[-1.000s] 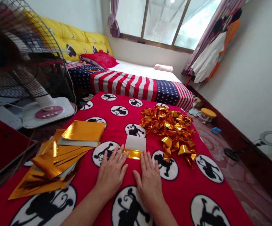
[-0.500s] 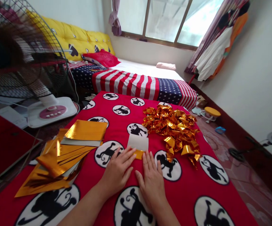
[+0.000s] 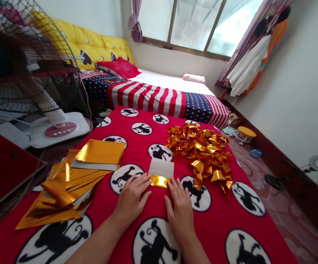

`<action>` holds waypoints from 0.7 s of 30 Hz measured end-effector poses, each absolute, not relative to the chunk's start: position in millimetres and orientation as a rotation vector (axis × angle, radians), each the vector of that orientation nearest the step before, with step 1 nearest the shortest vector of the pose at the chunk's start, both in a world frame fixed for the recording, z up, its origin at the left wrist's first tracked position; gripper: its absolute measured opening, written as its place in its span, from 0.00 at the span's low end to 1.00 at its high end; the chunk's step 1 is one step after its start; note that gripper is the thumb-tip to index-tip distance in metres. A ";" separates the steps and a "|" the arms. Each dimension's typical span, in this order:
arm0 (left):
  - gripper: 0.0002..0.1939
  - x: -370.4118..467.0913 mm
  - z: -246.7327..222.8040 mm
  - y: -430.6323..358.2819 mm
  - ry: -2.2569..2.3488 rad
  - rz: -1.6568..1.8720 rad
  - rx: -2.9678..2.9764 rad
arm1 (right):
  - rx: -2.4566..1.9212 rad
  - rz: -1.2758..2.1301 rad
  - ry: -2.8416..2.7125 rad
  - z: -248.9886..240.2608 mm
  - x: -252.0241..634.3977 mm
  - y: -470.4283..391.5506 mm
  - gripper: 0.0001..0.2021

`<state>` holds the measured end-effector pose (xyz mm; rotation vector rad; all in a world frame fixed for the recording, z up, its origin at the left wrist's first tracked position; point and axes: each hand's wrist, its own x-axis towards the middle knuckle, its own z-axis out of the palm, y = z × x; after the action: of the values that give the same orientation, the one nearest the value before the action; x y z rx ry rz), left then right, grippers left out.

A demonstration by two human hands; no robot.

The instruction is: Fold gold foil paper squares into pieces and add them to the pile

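Observation:
A sheet of gold foil paper [image 3: 161, 168] lies on the red cloth with its pale side up, its near edge folded over into a shiny gold strip. My left hand [image 3: 133, 196] rests flat with fingers stretched, their tips at the strip's left end. At the right end lie the fingertips of my right hand [image 3: 180, 205], also flat and extended. Left of the hands is a fanned stack of gold foil sheets [image 3: 100, 152]. To the right sits a heap of folded gold foil pieces [image 3: 203, 146].
The red cloth [image 3: 208, 234] has monkey prints in white circles. An electric fan [image 3: 57, 128] stands at the left, near a dark red board [image 3: 5, 168]. Beyond the cloth is a bed with a striped, starred cover [image 3: 148, 96]. A yellow stool [image 3: 247, 132] is on the floor at right.
Both hands have drawn slightly apart, the left one leftward and the right one rightward. More of the folded gold strip now shows between them.

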<state>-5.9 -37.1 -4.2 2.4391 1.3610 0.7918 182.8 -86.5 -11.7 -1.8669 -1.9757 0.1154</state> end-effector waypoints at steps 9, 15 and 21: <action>0.15 -7.8 -9.7 -34.6 1.358 0.995 2.283 | -1.725 0.156 -1.839 -18.5 190.2 -83.7 0.15; 0.18 -5.9 -8.1 -30.7 1.409 0.960 2.287 | -1.653 0.129 -1.783 -6.6 190.9 -76.6 0.12; 0.21 -6.6 -4.7 -31.1 1.391 0.927 2.335 | -1.645 0.143 -1.796 -4.8 191.2 -77.9 0.11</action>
<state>-6.6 -31.1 -4.7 2.3350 1.3905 0.9267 191.2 -77.9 -4.8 -1.6447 -1.7956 0.1432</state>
